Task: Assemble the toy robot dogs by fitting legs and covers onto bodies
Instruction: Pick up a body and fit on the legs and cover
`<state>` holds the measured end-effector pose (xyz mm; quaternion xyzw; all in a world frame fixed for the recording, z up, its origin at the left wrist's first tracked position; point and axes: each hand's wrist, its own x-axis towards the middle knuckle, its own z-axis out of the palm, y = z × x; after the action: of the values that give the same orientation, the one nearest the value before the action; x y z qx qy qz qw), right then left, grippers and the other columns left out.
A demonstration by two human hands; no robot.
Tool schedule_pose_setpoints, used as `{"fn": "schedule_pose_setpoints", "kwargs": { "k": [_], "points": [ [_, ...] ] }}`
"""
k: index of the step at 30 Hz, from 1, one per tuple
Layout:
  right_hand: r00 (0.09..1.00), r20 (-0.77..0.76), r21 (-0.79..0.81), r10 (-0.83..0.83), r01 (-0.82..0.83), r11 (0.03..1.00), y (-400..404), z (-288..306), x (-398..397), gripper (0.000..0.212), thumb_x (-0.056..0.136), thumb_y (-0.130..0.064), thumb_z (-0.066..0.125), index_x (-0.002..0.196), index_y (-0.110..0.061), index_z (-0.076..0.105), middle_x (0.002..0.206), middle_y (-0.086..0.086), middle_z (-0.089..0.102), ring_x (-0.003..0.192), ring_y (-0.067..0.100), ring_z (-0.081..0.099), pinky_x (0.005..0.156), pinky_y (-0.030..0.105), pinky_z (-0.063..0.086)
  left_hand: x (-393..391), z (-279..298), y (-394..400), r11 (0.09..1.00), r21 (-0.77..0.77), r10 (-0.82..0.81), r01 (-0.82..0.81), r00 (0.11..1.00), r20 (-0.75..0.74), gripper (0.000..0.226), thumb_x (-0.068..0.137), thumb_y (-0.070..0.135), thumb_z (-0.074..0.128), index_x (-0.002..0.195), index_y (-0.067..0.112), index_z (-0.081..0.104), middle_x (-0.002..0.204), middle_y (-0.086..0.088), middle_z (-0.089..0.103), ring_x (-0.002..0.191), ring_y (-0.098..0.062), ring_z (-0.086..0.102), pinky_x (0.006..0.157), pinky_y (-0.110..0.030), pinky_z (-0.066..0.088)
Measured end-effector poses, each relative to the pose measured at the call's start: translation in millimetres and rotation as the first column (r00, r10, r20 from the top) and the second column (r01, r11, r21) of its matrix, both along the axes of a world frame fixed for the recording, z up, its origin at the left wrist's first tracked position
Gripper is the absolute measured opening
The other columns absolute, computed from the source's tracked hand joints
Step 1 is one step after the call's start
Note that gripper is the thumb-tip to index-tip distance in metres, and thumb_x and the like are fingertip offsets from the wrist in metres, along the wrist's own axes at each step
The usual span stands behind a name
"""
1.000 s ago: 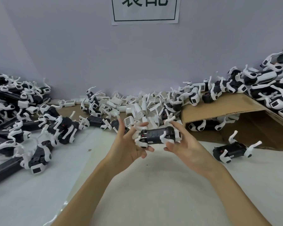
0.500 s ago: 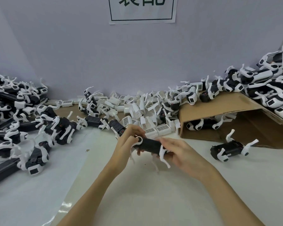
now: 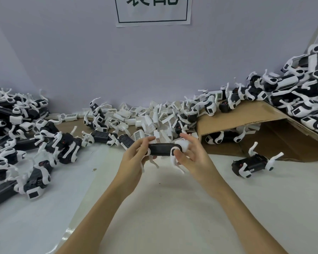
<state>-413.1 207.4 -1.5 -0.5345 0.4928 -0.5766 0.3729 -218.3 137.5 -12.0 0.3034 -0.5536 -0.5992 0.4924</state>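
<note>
A black toy dog body (image 3: 161,149) with white legs hanging downward is held level above the white table, in the middle of the view. My left hand (image 3: 136,155) grips its left end with curled fingers. My right hand (image 3: 190,156) holds the right end, thumb on a white leg joint, fingers wrapped behind. A heap of loose white covers (image 3: 149,120) lies just beyond, against the wall.
Dogs with legs are piled at the left (image 3: 17,129) and on a cardboard flap (image 3: 246,116) at the right. One dog (image 3: 251,163) lies on its back right of my hands. The white table surface (image 3: 163,208) stretches toward me.
The dog has been turned over, from legs pointing up to legs hanging down, and lowered slightly. Both hands have closed in round its ends.
</note>
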Motion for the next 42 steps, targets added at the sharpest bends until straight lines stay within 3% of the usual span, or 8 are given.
{"fn": "schedule_pose_setpoints", "kwargs": {
  "k": [5, 10, 16, 23, 27, 31, 36, 42],
  "points": [
    [0.983, 0.133, 0.0, 0.125, -0.126, 0.992, -1, -8, 0, 0.053, 0.106, -0.062, 0.029, 0.14, -0.037, 0.061, 0.13, -0.001, 0.071, 0.123, 0.021, 0.064, 0.093, 0.039, 0.049, -3, -1, -3, 0.964, 0.239, -0.074, 0.113, 0.983, -0.166, 0.059, 0.104, 0.053, 0.054, 0.141, 0.01, 0.067, 0.136, -0.023, 0.07, 0.117, -0.033, 0.07, 0.096, -0.034, 0.06],
    [0.999, 0.006, -0.005, 0.036, -0.036, 0.999, -2, -10, 12, 0.027, 0.1, -0.038, 0.054, 0.124, -0.046, 0.064, 0.122, -0.033, 0.066, 0.119, -0.008, 0.06, 0.09, 0.01, 0.048, -13, -6, -2, 0.902, 0.399, -0.077, 0.166, 0.97, -0.23, 0.064, 0.108, 0.055, 0.044, 0.141, 0.006, 0.067, 0.138, -0.028, 0.067, 0.125, -0.044, 0.068, 0.098, -0.044, 0.06],
    [0.976, 0.056, -0.02, 0.211, -0.21, 0.977, 2, -9, 21, 0.043, 0.104, -0.024, 0.041, 0.141, -0.03, 0.061, 0.124, 0.002, 0.073, 0.118, 0.017, 0.067, 0.096, 0.026, 0.053, -24, -16, 3, 0.897, 0.403, -0.1, 0.18, 0.972, -0.213, 0.059, 0.11, 0.058, 0.041, 0.123, 0.016, 0.08, 0.134, -0.023, 0.071, 0.122, -0.039, 0.071, 0.096, -0.042, 0.061],
    [0.947, -0.312, -0.136, -0.075, 0.033, 0.99, -2, -26, 23, 0.045, 0.093, -0.015, 0.078, 0.122, -0.045, 0.06, 0.105, -0.032, 0.07, 0.11, -0.002, 0.067, 0.087, 0.007, 0.049, -23, -16, 13, 0.992, 0.11, -0.068, 0.059, 0.994, 0.084, 0.053, 0.097, 0.053, 0.063, 0.134, 0.016, 0.068, 0.119, -0.016, 0.077, 0.119, -0.034, 0.071, 0.107, -0.051, 0.054],
    [0.869, -0.473, -0.195, -0.141, 0.053, 0.979, -6, -29, 9, 0.038, 0.095, -0.015, 0.075, 0.128, -0.032, 0.065, 0.115, -0.014, 0.063, 0.11, 0.008, 0.057, 0.093, 0.032, 0.054, -8, 1, 2, 0.995, 0.089, 0.047, -0.052, 0.997, 0.066, 0.062, 0.106, 0.066, 0.039, 0.128, 0.021, 0.074, 0.126, -0.007, 0.076, 0.118, -0.027, 0.071, 0.104, -0.043, 0.051],
    [0.841, -0.527, -0.108, -0.122, 0.077, 0.991, -5, -32, 8, 0.047, 0.093, -0.014, 0.074, 0.134, -0.035, 0.063, 0.116, -0.009, 0.055, 0.114, 0.013, 0.05, 0.09, 0.044, 0.058, -1, 7, 4, 0.995, -0.07, -0.064, 0.071, 0.993, 0.096, 0.052, 0.099, 0.063, 0.058, 0.126, 0.023, 0.076, 0.123, -0.01, 0.075, 0.104, -0.019, 0.071, 0.089, -0.034, 0.057],
    [0.812, -0.5, -0.269, -0.301, 0.185, 0.945, -8, -35, 5, 0.047, 0.087, -0.016, 0.084, 0.13, -0.026, 0.068, 0.118, -0.007, 0.059, 0.118, 0.014, 0.053, 0.097, 0.014, 0.045, 0, 1, -2, 0.995, 0.001, -0.096, 0.096, 0.995, 0.028, 0.039, 0.105, 0.048, 0.06, 0.131, 0.022, 0.075, 0.13, -0.012, 0.073, 0.115, -0.022, 0.069, 0.091, -0.031, 0.057],
    [0.62, -0.644, -0.422, -0.447, 0.2, 0.885, -9, -36, 4, 0.05, 0.077, -0.003, 0.087, 0.121, -0.019, 0.071, 0.121, 0.0, 0.053, 0.116, 0.019, 0.045, 0.081, 0.036, 0.061, 0, -2, -1, 0.995, -0.093, 0.056, -0.034, 0.968, 0.245, 0.058, 0.092, 0.081, 0.05, 0.128, 0.04, 0.07, 0.114, 0.01, 0.079, 0.112, -0.012, 0.072, 0.096, -0.029, 0.052]
  ]
}}
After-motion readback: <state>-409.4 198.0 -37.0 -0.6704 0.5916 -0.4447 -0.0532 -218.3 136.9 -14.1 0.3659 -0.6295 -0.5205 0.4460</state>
